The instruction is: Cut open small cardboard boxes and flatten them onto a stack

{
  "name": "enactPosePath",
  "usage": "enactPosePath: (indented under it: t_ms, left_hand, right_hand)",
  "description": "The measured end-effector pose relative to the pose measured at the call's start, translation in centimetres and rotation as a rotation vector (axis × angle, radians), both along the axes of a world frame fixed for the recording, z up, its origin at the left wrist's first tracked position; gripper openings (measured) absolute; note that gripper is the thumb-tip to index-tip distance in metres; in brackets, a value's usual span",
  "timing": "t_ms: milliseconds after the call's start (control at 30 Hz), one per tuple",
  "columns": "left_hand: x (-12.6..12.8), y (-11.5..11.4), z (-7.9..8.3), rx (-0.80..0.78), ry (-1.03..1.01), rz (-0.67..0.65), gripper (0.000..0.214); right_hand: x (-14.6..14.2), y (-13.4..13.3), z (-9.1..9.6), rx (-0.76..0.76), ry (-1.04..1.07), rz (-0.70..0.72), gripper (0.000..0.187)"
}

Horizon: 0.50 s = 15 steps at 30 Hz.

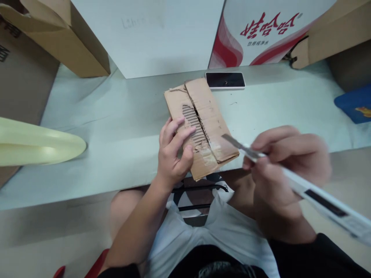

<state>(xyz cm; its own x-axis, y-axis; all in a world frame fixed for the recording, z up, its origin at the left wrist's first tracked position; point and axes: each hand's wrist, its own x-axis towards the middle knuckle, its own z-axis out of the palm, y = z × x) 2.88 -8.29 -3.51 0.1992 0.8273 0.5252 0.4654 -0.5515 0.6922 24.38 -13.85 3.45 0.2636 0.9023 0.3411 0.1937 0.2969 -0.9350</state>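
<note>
A folded piece of brown cardboard (213, 116) lies at the front of the table, its near corner jutting past the edge. A ragged slit runs along it, beside a torn patch of bare corrugation and some clear tape. My left hand (175, 148) presses down on its left side, holding it with fingers somewhat spread and thumb on top. My right hand (285, 162), slightly blurred, is closed round a white-handled utility knife (307, 189) with a dark slot in the handle. The knife's metal blade points left over the cardboard's lower right part; whether it touches cannot be seen.
A phone (225, 80) lies face up behind the cardboard. White boxes (165, 38) line the back, one with red lettering. Brown cartons (84, 46) stand left, near a pale yellow curved object (37, 143). A blue object (355, 104) sits right. The pale table (116, 154) ends before my knees.
</note>
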Motion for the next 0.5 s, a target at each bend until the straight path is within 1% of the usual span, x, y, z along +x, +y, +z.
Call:
enactPosePath:
  t_ms: [167,233,333,400,500]
  left_hand:
    - [0.0,0.0,0.1,-0.009,0.014,-0.005,0.037]
    - [0.1,0.0,0.1,-0.007,0.008,-0.004,0.038]
    - [0.1,0.0,0.1,0.0,0.007,-0.001,0.038]
    - [0.1,0.0,0.0,0.007,0.007,-0.004,0.037]
    - [0.1,0.0,0.0,0.011,0.005,-0.009,0.036]
  right_hand:
    - [-1.8,0.0,0.3,0.042,-0.295,0.112,0.014]
    - [-2.2,0.2,0.4,0.095,-0.385,0.144,0.015]
    - [-2.4,0.6,0.3,0.223,-0.499,0.189,0.021]
    - [-2.4,0.8,0.1,0.287,-0.561,0.196,0.023]
    - [-2.3,1.2,-0.1,0.305,-0.609,0.179,0.022]
